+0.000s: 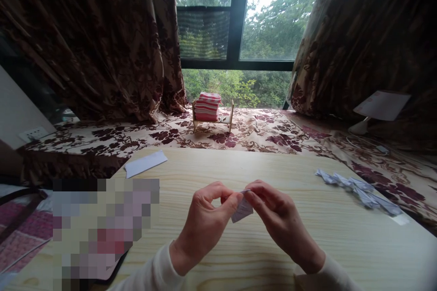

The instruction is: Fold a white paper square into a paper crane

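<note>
1. The left hand point(205, 223) and the right hand point(278, 218) meet just above the bench point(239, 163), fingertips facing each other. Both pinch the same small paper piece point(242, 210). The left thumb and forefinger close on its left edge, and the right thumb and forefinger close on its top right edge.
2. The small paper piece hangs between the two hands, clear of the wood. It looks already creased into a narrow, angled shape. How many folds it has I cannot tell, since the fingers cover its top.
3. Judging by what lies around, part of the work appears done. Well off to the right of the right hand, a row of folded pieces point(358, 189) lies on the bench, close together and running out toward the bench edge. They look like the same pale paper as the one being pinched.
4. Beyond and to the left of the left hand, well apart from it, a flat white sheet point(146, 163) lies at the far bench edge, with no folds that I can see. I judge it to be stock not yet worked.
5. So the count, as far as it shows, is several pieces set aside, one partway in the hands, and at least one sheet untouched.
6. Farther away, past both hands, a small wooden rack point(229, 118) with striped cloths point(207, 105) stands on the floral window seat point(273, 134).
</note>
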The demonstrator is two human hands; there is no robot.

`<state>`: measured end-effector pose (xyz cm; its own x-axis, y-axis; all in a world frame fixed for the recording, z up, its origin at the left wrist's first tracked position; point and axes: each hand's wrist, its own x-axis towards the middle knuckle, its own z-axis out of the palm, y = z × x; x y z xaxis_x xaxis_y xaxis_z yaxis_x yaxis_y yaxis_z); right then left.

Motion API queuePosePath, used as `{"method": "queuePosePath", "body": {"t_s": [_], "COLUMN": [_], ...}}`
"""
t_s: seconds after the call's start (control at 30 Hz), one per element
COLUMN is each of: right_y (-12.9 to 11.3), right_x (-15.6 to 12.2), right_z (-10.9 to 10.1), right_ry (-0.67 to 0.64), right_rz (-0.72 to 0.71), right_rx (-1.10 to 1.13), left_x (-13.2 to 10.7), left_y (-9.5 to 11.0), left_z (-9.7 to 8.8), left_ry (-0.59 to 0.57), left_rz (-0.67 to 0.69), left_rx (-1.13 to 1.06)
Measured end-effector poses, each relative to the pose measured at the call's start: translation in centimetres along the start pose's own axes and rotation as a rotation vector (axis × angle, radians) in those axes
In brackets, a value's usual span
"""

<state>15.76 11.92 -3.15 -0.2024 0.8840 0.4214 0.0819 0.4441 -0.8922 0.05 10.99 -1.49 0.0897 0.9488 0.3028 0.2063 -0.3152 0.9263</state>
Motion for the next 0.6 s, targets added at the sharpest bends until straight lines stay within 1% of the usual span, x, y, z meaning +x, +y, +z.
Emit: {"method": "queuePosePath", "body": {"t_s": [0.07, 0.2, 0.27, 0.33, 0.47, 0.6], "right_y": [0.0, -0.06, -0.14, -0.21, -0.1, 0.23], "right_x": [0.04, 0.38, 0.55, 0.64, 0.59, 0.38], "right_z": [0.01, -0.1, -0.19, -0.26, -0.3, -0.16], "right_ry": [0.043, 0.186, 0.22, 0.218, 0.156, 0.121], "right_rz": [0.034, 0.122, 0.153, 0.184, 0.245, 0.237], "right_rx": [0.049, 0.14, 0.137, 0.136, 0.201, 0.263], "left_x": [0.15, 0.2, 0.1, 0.01, 0.03, 0.16], "left_y": [-0.03, -0.23, -0.3, -0.35, -0.44, -0.81], "left_z": [-0.25, -0.33, -0.1, 0.15, 0.37, 0.44], "left_ry": [-0.018, -0.135, -0.171, -0.167, -0.154, -0.192], "left_rz": [-0.034, -0.04, -0.068, -0.105, -0.154, -0.198], "left_rx": [-0.064, -0.152, -0.154, -0.148, -0.174, -0.257]}}
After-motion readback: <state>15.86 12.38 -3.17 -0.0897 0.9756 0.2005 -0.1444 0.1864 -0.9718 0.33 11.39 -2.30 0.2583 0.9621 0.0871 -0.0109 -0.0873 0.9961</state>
